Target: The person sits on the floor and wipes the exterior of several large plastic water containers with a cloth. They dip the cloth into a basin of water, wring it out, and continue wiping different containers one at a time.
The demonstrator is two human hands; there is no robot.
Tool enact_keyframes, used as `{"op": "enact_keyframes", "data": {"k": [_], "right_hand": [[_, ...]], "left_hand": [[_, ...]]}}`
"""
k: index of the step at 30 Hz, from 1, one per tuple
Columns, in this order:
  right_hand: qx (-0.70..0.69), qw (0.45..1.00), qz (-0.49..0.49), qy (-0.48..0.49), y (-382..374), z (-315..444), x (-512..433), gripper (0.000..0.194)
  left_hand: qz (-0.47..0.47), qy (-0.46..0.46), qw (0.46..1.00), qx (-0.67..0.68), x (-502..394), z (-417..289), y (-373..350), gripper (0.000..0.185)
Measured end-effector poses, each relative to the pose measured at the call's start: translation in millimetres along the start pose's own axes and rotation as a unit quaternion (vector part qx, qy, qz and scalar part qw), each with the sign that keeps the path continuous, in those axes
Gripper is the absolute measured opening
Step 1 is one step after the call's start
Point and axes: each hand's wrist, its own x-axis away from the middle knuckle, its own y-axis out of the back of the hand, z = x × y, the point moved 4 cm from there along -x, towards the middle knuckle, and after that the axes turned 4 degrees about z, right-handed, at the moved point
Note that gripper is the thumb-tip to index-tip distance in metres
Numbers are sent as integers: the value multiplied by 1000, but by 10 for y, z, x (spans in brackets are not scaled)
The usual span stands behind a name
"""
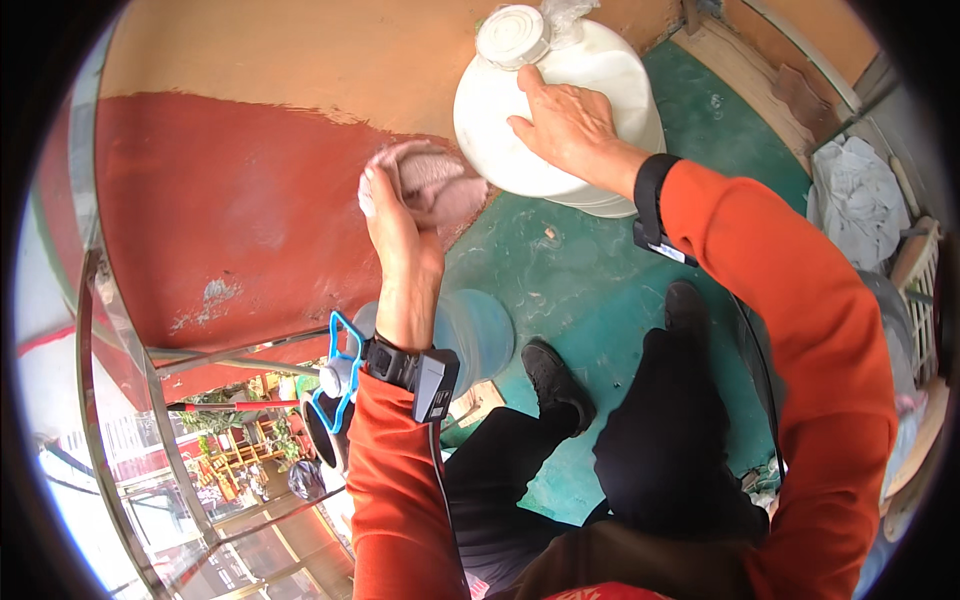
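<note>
My left hand (401, 225) grips a crumpled pinkish cloth (442, 184), slightly blurred, in front of the red-painted lower wall (247, 202). To its right stands a large white plastic drum (491, 135) with a round white screw cap (513, 36). My right hand (566, 124) reaches over the top of the drum, with its index finger stretched toward the cap and its thumb apart. Nothing is seen in that hand; whether it presses on the drum is hard to tell. Clear plastic film (566, 19) lies beside the cap.
Below my left forearm is a translucent blue water bottle (476, 334) with a blue carrying handle (334, 330). Metal railing (142, 360) runs along the left, with potted plants (281, 442) beyond. A white plastic bag (855, 195) lies at right. My shoes (555, 382) stand on green floor (585, 292).
</note>
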Motion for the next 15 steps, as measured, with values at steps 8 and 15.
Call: {"op": "enact_keyframes", "data": {"k": [8,15], "right_hand": [[-45,999,-5,1,-38,-37,16,28],[-56,998,21,-24,-15,-18,-13,25]], "left_hand": [[54,-136,911,-385,-734,573,-548,61],[154,-149,857,-470,-1079,630,-538,65]]}}
